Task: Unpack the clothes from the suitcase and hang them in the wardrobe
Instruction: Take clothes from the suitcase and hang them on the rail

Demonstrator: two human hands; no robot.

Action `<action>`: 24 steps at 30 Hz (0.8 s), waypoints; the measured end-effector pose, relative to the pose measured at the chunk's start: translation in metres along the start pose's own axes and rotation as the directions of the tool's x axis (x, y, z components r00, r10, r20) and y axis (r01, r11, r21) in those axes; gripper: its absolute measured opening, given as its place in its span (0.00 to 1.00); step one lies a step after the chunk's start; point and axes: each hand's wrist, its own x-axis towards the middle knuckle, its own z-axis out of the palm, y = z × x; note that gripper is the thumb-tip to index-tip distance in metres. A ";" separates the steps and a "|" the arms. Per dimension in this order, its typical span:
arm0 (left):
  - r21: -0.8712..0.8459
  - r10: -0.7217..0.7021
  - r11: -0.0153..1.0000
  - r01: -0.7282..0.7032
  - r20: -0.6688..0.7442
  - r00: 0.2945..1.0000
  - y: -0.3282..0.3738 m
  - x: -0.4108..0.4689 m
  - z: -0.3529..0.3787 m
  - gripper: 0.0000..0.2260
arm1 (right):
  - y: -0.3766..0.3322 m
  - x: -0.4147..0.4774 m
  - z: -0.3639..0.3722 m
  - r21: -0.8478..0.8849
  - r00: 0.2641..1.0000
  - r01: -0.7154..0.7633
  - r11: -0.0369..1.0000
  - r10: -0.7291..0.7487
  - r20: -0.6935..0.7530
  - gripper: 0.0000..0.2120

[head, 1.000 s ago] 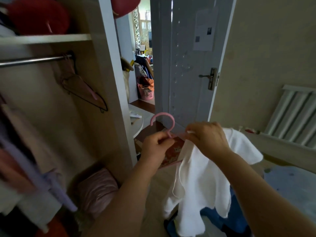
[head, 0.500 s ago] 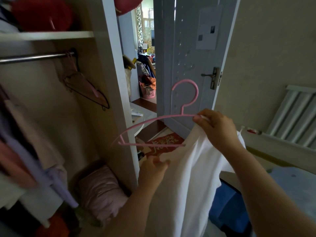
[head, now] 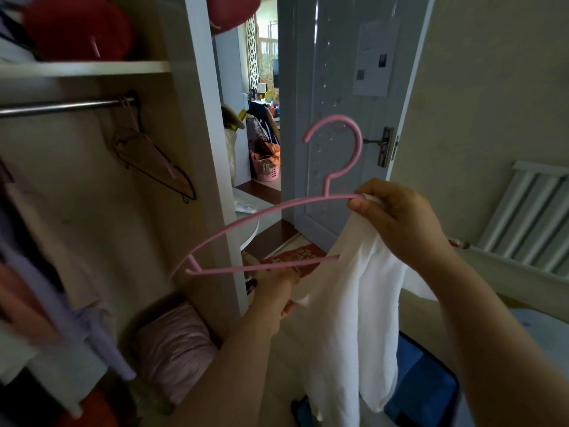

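Beside the wardrobe [head: 197, 149], hanger [head: 359, 146] and white shirt [head: 345, 318] in the right hand [head: 397, 220]'s pinch — its lower edge in the left hand [head: 272, 291]'s grip.

My pink hanger [head: 277, 208] sits mid-frame, hook up, tilted down to the left. My right hand [head: 397, 217] pinches its right end with the white garment [head: 348, 318], which drapes to lower centre over the blue suitcase [head: 421, 380]. My left hand [head: 274, 288] grips its edge. The wardrobe [head: 197, 149] stands open at left.
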 end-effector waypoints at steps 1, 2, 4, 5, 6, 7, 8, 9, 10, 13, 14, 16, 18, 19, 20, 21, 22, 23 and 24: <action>-0.022 0.000 1.000 0.000 0.000 1.000 -0.002 0.001 -0.002 0.12 | 0.003 0.000 -0.001 -0.003 1.000 -0.012 1.000 0.012 -0.002 0.08; -0.057 -0.011 0.998 0.012 0.015 1.000 -0.004 0.004 -0.006 0.12 | 0.008 -0.001 -0.003 -0.009 1.000 -0.029 1.000 0.029 -0.003 0.08; -0.128 -0.021 0.991 0.029 0.067 0.998 -0.007 0.004 -0.016 0.13 | 0.019 -0.004 -0.006 -0.007 0.997 -0.076 0.997 0.076 -0.015 0.07; -0.151 -0.013 0.988 0.030 0.116 0.993 -0.008 0.001 -0.019 0.15 | 0.023 -0.006 -0.006 0.000 0.995 -0.097 0.995 0.097 -0.024 0.06; -0.148 0.006 0.989 0.020 0.173 0.985 -0.009 -0.002 -0.021 0.18 | 0.026 -0.007 -0.006 0.008 0.993 -0.110 0.994 0.110 -0.035 0.06; -0.111 0.017 0.994 0.009 0.229 0.973 -0.011 -0.003 -0.021 0.21 | 0.028 -0.007 -0.005 0.018 0.992 -0.119 0.993 0.120 -0.043 0.06; -0.053 0.016 0.999 0.000 0.291 0.957 -0.011 -0.007 -0.019 0.24 | 0.028 -0.007 -0.003 0.027 0.991 -0.122 0.992 0.123 -0.046 0.06; 0.010 0.003 1.000 -0.007 0.346 0.938 -0.010 -0.012 -0.016 0.26 | 0.027 -0.006 -0.001 0.034 0.992 -0.117 0.993 0.118 -0.043 0.06; 0.077 -0.014 0.997 -0.019 0.400 0.917 -0.009 -0.016 -0.012 0.26 | 0.026 -0.005 0.001 0.042 0.993 -0.109 0.993 0.111 -0.042 0.06; 0.274 -0.078 0.960 -0.064 0.479 0.875 -0.014 -0.019 -0.001 0.26 | 0.025 -0.001 0.002 0.072 0.993 -0.096 0.993 0.101 -0.067 0.09; 0.315 -0.072 0.945 -0.085 0.457 0.886 -0.018 -0.015 0.002 0.25 | 0.026 0.000 0.001 0.080 0.992 -0.098 0.992 0.104 -0.077 0.09; 0.311 -0.012 0.947 -0.085 0.296 0.955 -0.021 -0.011 0.004 0.16 | 0.032 0.000 -0.002 0.079 0.989 -0.113 0.991 0.119 -0.086 0.09; 0.247 0.042 0.967 -0.065 0.095 0.995 -0.019 -0.003 -0.002 0.05 | 0.041 -0.002 -0.004 0.059 0.987 -0.134 0.989 0.138 -0.077 0.08; 0.210 0.046 0.976 -0.050 0.020 0.999 -0.016 0.001 -0.008 0.03 | 0.047 -0.005 -0.005 0.046 0.986 -0.152 0.987 0.155 -0.065 0.08; 0.150 0.034 0.988 -0.028 -0.034 0.999 -0.012 0.004 -0.015 0.03 | 0.054 -0.009 -0.005 0.028 0.983 -0.173 0.984 0.175 -0.049 0.07; 0.047 0.002 0.999 0.001 -0.057 0.998 -0.007 0.005 -0.022 0.03 | 0.061 -0.013 -0.004 0.001 0.980 -0.197 0.980 0.197 -0.036 0.06; -0.091 -0.035 0.995 0.031 -0.044 0.998 -0.002 0.004 -0.029 0.03 | 0.068 -0.017 -0.004 -0.030 0.977 -0.214 0.976 0.214 -0.023 0.06; -0.231 -0.060 0.971 0.057 -0.005 0.998 0.004 0.002 -0.034 0.02 | 0.075 -0.022 -0.003 -0.060 0.974 -0.228 0.972 0.228 -0.007 0.06; -0.341 -0.071 0.937 0.078 0.035 0.997 0.009 -0.001 -0.039 0.03 | 0.081 -0.027 -0.002 -0.080 0.970 -0.240 0.968 0.242 0.012 0.07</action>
